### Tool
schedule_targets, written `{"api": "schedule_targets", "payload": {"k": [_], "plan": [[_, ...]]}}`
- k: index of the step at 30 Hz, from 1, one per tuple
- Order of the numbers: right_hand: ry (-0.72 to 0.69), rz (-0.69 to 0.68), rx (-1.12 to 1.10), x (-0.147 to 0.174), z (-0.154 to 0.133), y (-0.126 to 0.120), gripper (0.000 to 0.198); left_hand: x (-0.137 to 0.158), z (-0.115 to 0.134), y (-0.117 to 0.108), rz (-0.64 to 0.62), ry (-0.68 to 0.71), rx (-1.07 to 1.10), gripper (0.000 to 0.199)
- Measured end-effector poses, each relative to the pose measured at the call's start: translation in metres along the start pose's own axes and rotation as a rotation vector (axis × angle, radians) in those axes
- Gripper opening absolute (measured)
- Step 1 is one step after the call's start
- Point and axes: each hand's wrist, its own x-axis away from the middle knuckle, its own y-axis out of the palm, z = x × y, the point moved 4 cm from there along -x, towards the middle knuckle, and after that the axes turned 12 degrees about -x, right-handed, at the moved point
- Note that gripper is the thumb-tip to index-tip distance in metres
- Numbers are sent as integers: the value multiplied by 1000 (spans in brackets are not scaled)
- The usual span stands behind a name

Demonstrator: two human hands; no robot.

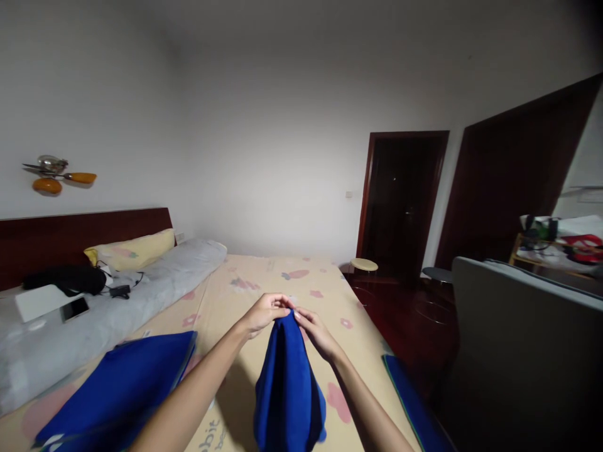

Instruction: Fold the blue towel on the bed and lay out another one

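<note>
both hands pinch a blue cloth over the bed
left hand [264, 312] and right hand [316, 333] closed on blue cloth [288, 383] top; bed [264, 276] beneath.

Blue cloth [288, 389], hanging folded

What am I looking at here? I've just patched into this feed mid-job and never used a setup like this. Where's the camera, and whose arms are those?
There is no machine. One camera sits on a person's head, looking forward and down, so the arms are the wearer's own. The left hand and right hand pinch the top edge of a blue cloth, which hangs down between them above a bed with a patterned sheet. More blue fabric lies on the bed to the left. Farther back are a yellow pillow, a phone and a black bag. Dark doors stand at the right.
</note>
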Motion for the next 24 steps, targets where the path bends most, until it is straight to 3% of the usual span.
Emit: {"api": "schedule_targets", "payload": {"k": [6, 8, 11, 13, 16, 17, 22, 24], "plan": [[114, 1, 17, 13, 19, -10, 32, 8, -12, -7, -39, -47, -101, 18], [169, -32, 29, 20, 24, -13, 32, 14, -17, -10, -108, -55, -171, 28], [262, -79, 73, 32, 29, -20, 35, 25, -39, -15, -266, -70, -399, 51], [288, -74, 124, 39, 30, -28, 35, 30, -64, -24, -290, -105, -614, 48], [265, -33, 193, 46, 26, -42, 35, 34, -106, -45, -221, -199, -787, 17], [254, -20, 209, 47, 24, -48, 35, 36, -119, -54, -198, -230, -791, 16], [265, 39, 314, 55, 17, -86, 34, 61, -165, -101, -42, -391, -671, 22], [292, 59, 353, 60, 18, -104, 32, 76, -176, -118, 42, -441, -622, 37]]}}
